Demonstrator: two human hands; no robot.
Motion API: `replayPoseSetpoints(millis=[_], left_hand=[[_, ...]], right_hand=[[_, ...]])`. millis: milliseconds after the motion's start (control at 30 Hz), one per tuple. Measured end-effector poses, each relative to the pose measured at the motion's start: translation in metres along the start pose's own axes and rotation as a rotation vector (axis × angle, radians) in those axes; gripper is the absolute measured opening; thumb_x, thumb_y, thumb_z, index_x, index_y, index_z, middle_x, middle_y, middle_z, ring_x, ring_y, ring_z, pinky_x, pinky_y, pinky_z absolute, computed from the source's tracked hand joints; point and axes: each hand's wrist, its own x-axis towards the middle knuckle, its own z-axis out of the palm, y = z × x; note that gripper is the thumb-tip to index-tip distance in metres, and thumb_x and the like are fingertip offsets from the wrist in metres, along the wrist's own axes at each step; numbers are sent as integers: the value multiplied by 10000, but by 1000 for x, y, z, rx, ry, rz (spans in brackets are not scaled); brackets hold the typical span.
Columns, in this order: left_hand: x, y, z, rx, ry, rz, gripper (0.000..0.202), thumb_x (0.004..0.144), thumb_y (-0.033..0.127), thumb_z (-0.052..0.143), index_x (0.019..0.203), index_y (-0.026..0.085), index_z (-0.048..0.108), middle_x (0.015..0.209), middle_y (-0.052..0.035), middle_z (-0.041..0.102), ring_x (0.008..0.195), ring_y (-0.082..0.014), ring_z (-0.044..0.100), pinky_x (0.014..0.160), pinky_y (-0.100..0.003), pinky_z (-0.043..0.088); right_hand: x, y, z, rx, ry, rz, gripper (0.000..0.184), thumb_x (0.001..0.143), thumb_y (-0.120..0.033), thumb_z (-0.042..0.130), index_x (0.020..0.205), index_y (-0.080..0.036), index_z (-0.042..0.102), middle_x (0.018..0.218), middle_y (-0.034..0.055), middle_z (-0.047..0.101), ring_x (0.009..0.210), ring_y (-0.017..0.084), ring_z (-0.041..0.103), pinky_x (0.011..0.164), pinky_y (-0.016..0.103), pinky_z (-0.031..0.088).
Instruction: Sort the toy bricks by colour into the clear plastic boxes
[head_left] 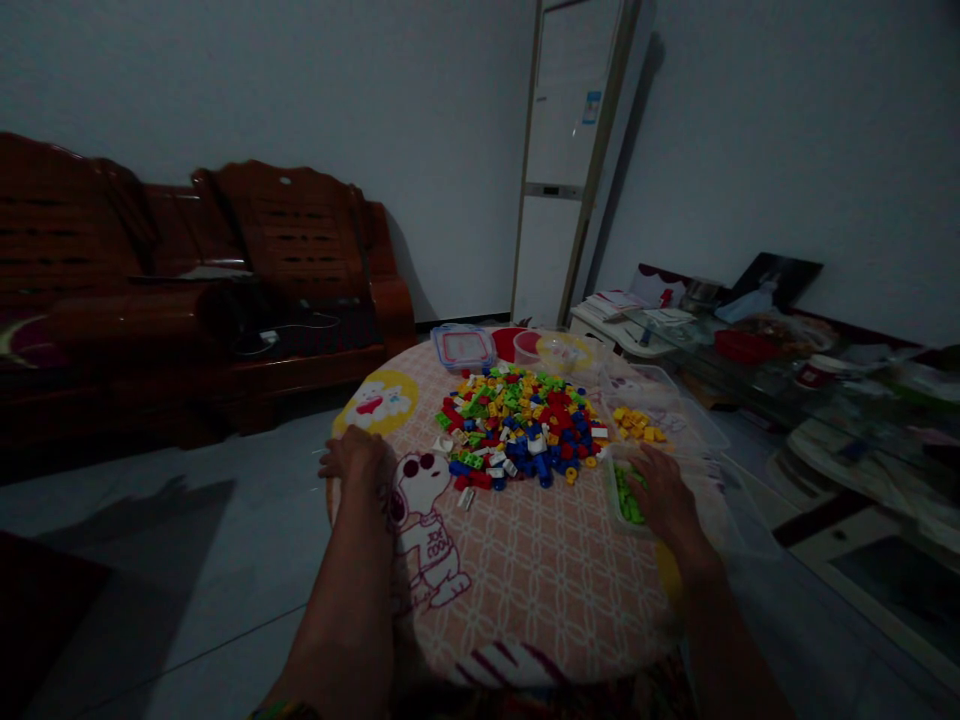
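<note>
At the left edge of the round table (525, 560), my left hand (356, 455) rests on the cloth, fingers loosely apart and holding nothing that I can see. My right hand (664, 490) reaches over the rim of a small clear plastic container (616, 512) holding green toy bricks (628, 500). Its fingers look spread above the bricks, partly hiding them; no brick shows in its grasp. Between the hands and farther back lies a wide pile of mixed toy bricks (525, 420) in red, blue, green, yellow and white.
Yellow bricks (637, 424) sit in another clear container right of the pile. A lidded box (463, 347) and a round clear tub (551, 350) stand at the back. Beyond are a wooden sofa (300, 250), a tall white cabinet unit (559, 150) and a cluttered glass table (750, 370).
</note>
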Motion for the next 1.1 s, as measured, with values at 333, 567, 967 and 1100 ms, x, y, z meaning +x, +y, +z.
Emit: replayPoseSetpoints(millis=[333,567,967,1100], left_hand=[[8,0,6,-39,29,12,481,797,358,611,1246,188,608,1359,-240,557,1237,-445,529,985,-603,406],[13,9,12,-29,40,99,443,830,364,576,1236,191,615,1306,-231,590,1219,-433,547,958,-586,428],[-1,8,8,0,7,131,442,875,423,553,1244,185,607,1316,-234,565,1213,-424,544,969,-572,431],[-3,6,7,-34,6,122,428,862,402,572,1224,177,612,1355,-236,549,1225,-439,528,986,-603,410]], right_hand=[[-2,-3,1,-12,8,-3,319,941,-301,468,1137,-196,697,1427,136,525,1338,319,447,1059,505,488],[-2,-8,1,-31,-3,28,309,943,-285,487,1157,-210,696,1424,128,523,1355,308,436,1072,488,477],[-4,-3,-2,-46,20,7,327,949,-304,472,1172,-195,685,1420,133,524,1340,309,452,1093,499,467],[-3,0,-1,-22,18,11,333,941,-304,472,1160,-180,692,1423,149,526,1345,323,445,1093,515,464]])
